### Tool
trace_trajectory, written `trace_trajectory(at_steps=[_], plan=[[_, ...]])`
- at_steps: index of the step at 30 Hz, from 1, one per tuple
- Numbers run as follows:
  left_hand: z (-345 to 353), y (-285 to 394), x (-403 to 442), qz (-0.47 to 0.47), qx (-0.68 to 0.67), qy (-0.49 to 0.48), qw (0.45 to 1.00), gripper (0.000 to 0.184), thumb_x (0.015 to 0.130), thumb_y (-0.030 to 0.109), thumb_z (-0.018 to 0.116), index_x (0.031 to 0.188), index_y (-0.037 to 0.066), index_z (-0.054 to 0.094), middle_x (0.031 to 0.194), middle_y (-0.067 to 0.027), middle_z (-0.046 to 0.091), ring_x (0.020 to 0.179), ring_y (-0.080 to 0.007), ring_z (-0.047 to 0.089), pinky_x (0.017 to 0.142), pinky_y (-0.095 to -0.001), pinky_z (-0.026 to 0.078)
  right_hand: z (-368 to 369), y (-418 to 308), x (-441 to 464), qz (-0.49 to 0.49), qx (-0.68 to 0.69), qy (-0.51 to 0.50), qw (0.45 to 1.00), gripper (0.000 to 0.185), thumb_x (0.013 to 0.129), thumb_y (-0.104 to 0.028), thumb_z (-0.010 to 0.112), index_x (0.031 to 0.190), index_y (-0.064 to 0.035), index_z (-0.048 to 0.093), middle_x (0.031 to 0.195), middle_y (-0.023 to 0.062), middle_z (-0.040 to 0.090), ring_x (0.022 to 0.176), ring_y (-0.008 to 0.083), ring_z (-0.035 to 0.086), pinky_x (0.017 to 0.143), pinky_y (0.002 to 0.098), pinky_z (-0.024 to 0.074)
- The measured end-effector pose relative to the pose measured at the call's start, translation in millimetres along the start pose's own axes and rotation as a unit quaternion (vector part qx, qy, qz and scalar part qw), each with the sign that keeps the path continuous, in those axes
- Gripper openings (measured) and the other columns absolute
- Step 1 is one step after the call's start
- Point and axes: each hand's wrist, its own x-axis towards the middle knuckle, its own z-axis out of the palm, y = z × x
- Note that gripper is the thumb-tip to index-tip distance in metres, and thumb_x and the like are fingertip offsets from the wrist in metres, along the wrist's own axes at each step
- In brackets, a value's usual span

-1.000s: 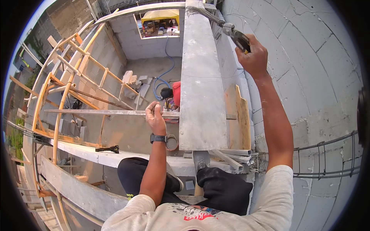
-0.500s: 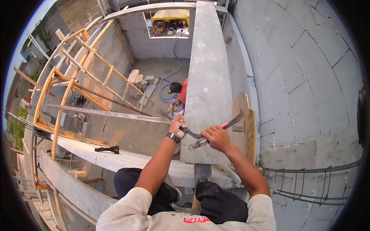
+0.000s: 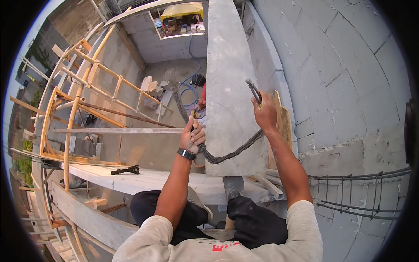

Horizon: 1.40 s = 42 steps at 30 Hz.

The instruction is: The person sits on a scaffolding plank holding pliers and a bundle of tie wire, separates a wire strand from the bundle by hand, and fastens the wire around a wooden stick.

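Two bare hands show on my remote head feed, one at each side of the grey plank. Left hand: fingers curled tightly round the wire, a dark bundle of many strands, just beside the plank's left edge; a watch sits on that wrist. Right hand: wrapped round the pliers, whose head points up and away from the wearer. Whether those fingers also pinch the wire, I cannot tell.

Wire position: one end fans out past the left hand, over the room below; the rest sags in a curve across the near part of the plank and goes out of sight at the right wrist. I cannot tell if the sag touches the plank.

Surroundings: a black tool lies on the pale beam, left of the wearer's knees. Rebar extends to the right, before the block wall. Below, a co-worker in red, partly hidden by the plank, is near the blue hose.
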Motion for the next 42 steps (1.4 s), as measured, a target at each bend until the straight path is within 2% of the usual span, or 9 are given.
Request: trace_trajectory(at_steps=[4,8,10,13,15,19,26,33,42], plan=[[16.5,-2.5,-6.9,0.013,0.027,0.008,1.000,0.041,0.103,0.041,0.037,0.080,0.009,0.048,0.054,0.0048,0.032,0.039,-0.0043,0.030,0.035,-0.0192,0.030,54.9,12.0,26.2,0.011,-0.091,-0.022,0.995,0.052,0.090,-0.034,0.061,0.132,-0.0072,0.048,0.111,0.0145,0.057,0.104,0.0328,0.054,0.088,0.0444,0.0448],[18.4,-3.7,-6.2,0.019,0.019,0.026,0.999,0.041,0.103,0.041,0.037,0.079,0.010,0.048,0.054,0.0049,0.032,0.039,-0.0044,0.030,0.035,-0.0190,0.030,95.4,30.4,-5.3,0.150,-0.200,-0.321,0.914,0.071,0.090,-0.034,0.059,0.146,-0.0068,0.026,0.128,0.0181,0.051,0.120,0.0328,0.050,0.100,0.0465,0.0386],[16.5,-4.9,-10.2,0.022,-0.001,0.038,0.999,0.041,0.102,0.043,0.038,0.078,0.011,0.047,0.054,0.0047,0.032,0.039,-0.0048,0.029,0.036,-0.0194,0.030,117.8,62.8,-44.6,0.075,-0.201,-0.213,0.953,0.066,0.091,-0.033,0.058,0.144,-0.0048,0.031,0.133,0.0210,0.048,0.123,0.0356,0.048,0.101,0.0455,0.0386],[14.6,-4.4,-10.5,0.026,0.007,0.050,0.998,0.042,0.101,0.045,0.039,0.077,0.012,0.047,0.054,0.0050,0.032,0.039,-0.0047,0.029,0.035,-0.0196,0.030,72.6,54.3,-43.6,0.121,-0.115,-0.299,0.940,0.065,0.091,-0.036,0.058,0.142,-0.0030,0.036,0.136,0.0203,0.047,0.123,0.0352,0.048,0.101,0.0456,0.0390],[21.4,-4.0,-9.8,0.033,0.025,0.061,0.997,0.043,0.101,0.046,0.040,0.076,0.012,0.047,0.054,0.0052,0.032,0.039,-0.0047,0.029,0.035,-0.0193,0.029,43.9,35.8,-57.6,-0.037,0.012,-0.208,0.977,0.060,0.090,-0.039,0.059,0.135,-0.0016,0.047,0.131,0.0189,0.053,0.120,0.0328,0.051,0.101,0.0440,0.0397],[44.9,5.5,-6.1,0.049,0.035,0.053,0.997,0.045,0.098,0.051,0.042,0.073,0.013,0.046,0.053,0.0056,0.032,0.039,-0.0046,0.030,0.034,-0.0189,0.028,-31.2,-31.5,-105.3,-0.234,0.190,-0.328,0.895,0.045,0.088,-0.039,0.063,0.113,-0.0017,0.063,0.105,0.0171,0.065,0.105,0.0323,0.058,0.092,0.0412,0.0432],[105.8,17.7,-29.8,0.110,-0.048,0.070,0.990,0.048,0.094,0.055,0.050,0.067,0.015,0.046,0.053,0.0061,0.035,0.037,-0.0057,0.032,0.031,-0.0196,0.028,-87.7,-82.5,-132.6,-0.302,0.161,-0.197,0.919,0.033,0.092,-0.037,0.058,0.081,-0.0063,0.061,0.064,0.0127,0.057,0.062,0.0345,0.059,0.055,0.0428,0.0444],[150.7,59.3,-68.4,0.197,-0.005,0.044,0.979,0.048,0.098,0.048,0.048,0.063,0.015,0.044,0.050,0.0050,0.035,0.035,-0.0059,0.036,0.029,-0.0206,0.032,-138.6,-159.9,-118.3,-0.353,0.019,-0.225,0.908,0.036,0.094,-0.039,0.054,0.079,-0.0073,0.061,0.062,0.0106,0.058,0.056,0.0323,0.059,0.049,0.0407,0.0445],[135.9,51.3,-90.5,0.136,-0.125,-0.050,0.982,0.050,0.097,0.048,0.049,0.060,0.015,0.043,0.048,0.0047,0.037,0.035,-0.0069,0.037,0.030,-0.0215,0.033,-147.9,-219.6,-129.7,-0.319,-0.017,-0.365,0.875,0.058,0.090,-0.061,0.049,0.081,-0.0046,0.062,0.068,0.0191,0.062,0.067,0.0383,0.063,0.060,0.0470,0.0470]])
